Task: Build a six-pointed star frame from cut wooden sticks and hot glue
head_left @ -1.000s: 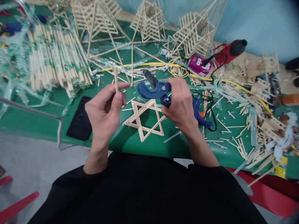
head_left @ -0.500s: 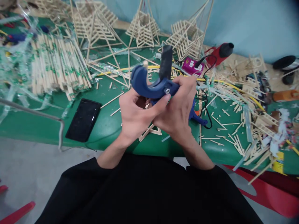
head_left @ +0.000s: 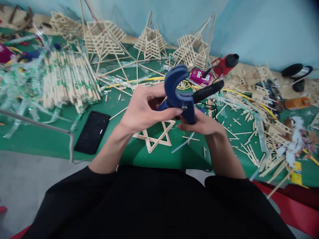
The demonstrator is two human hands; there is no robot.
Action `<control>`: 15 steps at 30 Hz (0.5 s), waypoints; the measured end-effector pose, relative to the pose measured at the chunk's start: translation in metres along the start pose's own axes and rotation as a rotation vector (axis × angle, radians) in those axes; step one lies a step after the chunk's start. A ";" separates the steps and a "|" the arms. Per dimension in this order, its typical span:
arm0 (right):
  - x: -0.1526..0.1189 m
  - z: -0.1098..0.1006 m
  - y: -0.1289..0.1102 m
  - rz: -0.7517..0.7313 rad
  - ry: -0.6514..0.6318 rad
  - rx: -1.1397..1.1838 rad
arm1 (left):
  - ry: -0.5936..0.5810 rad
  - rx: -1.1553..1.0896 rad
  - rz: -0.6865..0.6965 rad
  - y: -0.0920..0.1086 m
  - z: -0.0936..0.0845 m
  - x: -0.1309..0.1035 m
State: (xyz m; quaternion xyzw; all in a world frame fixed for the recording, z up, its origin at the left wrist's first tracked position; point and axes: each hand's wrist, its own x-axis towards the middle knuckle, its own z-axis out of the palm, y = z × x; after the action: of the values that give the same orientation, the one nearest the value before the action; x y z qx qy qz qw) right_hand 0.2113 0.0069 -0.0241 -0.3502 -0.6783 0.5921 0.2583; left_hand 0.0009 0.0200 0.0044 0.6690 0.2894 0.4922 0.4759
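A blue tool with a curved hook-shaped jaw and a black handle-like part is held up over the green table. My left hand grips it from the left, thumb pressed against it near a small screw. From the right, my right hand is wrapped round its lower part, with some fingers hidden behind the tool. Below the hands, a star made of wooden sticks lies flat on the table, its upper part hidden by my left hand.
A black phone lies at the left, near bundled sticks in plastic. Stick frames stand along the wall. Behind the hands are a purple box and a red tool. Loose sticks litter the right side.
The blue tool has turned and moved right; its black part now points right instead of up. My right hand has shifted right and lower on it. More of the star shows.
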 end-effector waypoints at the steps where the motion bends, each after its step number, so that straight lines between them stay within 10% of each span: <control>1: 0.003 0.002 0.008 0.043 0.009 0.147 | -0.002 0.039 0.007 -0.004 -0.002 0.005; 7: 0.014 0.019 0.020 0.054 -0.012 0.719 | 0.138 0.294 -0.032 -0.036 -0.037 0.014; 15: 0.034 0.009 0.015 -0.129 0.186 0.571 | 0.181 -0.055 -0.106 -0.028 -0.045 -0.009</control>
State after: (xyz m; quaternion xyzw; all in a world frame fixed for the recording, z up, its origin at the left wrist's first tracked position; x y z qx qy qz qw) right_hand 0.1856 0.0284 -0.0430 -0.2725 -0.4789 0.7063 0.4444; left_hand -0.0416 0.0391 -0.0223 0.5923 0.3523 0.5326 0.4914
